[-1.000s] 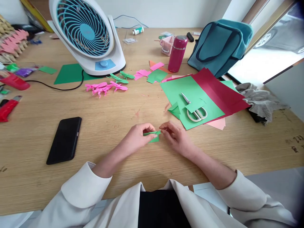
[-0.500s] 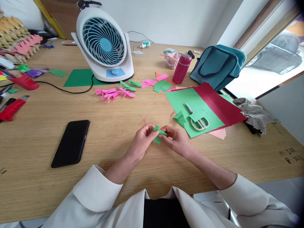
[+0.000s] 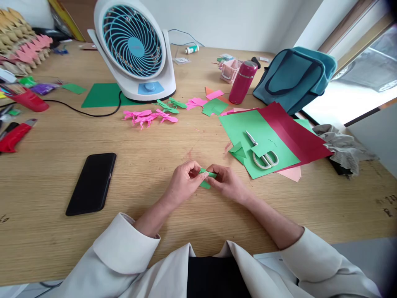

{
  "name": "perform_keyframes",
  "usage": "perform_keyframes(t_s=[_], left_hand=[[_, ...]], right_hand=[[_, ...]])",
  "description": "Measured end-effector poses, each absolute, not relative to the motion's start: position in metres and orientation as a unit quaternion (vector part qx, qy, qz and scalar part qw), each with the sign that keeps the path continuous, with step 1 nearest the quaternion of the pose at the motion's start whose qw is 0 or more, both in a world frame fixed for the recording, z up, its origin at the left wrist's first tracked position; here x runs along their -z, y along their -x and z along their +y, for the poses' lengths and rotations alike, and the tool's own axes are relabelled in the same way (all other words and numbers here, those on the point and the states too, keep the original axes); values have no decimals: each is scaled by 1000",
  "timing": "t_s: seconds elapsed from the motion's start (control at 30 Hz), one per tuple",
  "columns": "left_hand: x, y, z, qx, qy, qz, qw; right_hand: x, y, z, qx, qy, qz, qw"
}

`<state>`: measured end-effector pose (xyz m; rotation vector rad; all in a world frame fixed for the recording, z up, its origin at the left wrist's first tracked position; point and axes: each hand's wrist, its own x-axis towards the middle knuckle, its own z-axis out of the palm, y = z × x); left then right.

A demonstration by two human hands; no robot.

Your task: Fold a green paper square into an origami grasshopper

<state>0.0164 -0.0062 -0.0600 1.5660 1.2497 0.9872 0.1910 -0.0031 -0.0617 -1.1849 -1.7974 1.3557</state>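
A small folded piece of green paper [image 3: 204, 183] is held between my two hands above the wooden table. My left hand [image 3: 185, 179] pinches its left side with thumb and fingers. At its right side, my right hand [image 3: 228, 182] grips it with thumb and forefinger. The thumbs nearly meet at the middle of the paper, and the fingers cover part of its folds. To the right, a folded green piece [image 3: 238, 152] lies beside a light green sheet [image 3: 231, 124], with scissors [image 3: 265, 159] on that sheet, partly under a green scrap.
A black phone [image 3: 91, 184] lies at left. Behind stand a fan [image 3: 136, 49], a magenta bottle [image 3: 243, 82] and a teal bag [image 3: 294, 78]. Pink folded figures [image 3: 149, 118] lie before the fan. Red sheets [image 3: 294, 134] reach right toward a grey cloth [image 3: 344, 149].
The view has shifted slightly. My fingers have closed further over the green paper, and its upper flap, which stuck up before, now shows less.
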Motion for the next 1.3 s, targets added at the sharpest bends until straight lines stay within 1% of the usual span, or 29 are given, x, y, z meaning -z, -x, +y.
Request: perform_keyframes(t_s=[0.17,0.37,0.63,0.87,1.07,1.3], left_hand=[[64,-17,-7,-393,-627,496,454],[65,-17,-7,-417,-620,483,457],[61,-16,-8,-423,-574,471,520],[58,-16,-8,-432,-548,470,541],[60,-15,-7,-432,-530,478,550],[58,-13,-8,-424,-544,436,579]], right_hand=[[59,-191,-6,-475,442,-700,300],[58,-190,-8,-474,436,-699,311],[60,-188,-10,-443,435,-718,315],[62,-188,-11,-472,438,-685,341],[63,-189,-10,-489,439,-672,342],[66,-194,-9,-569,429,-613,342]])
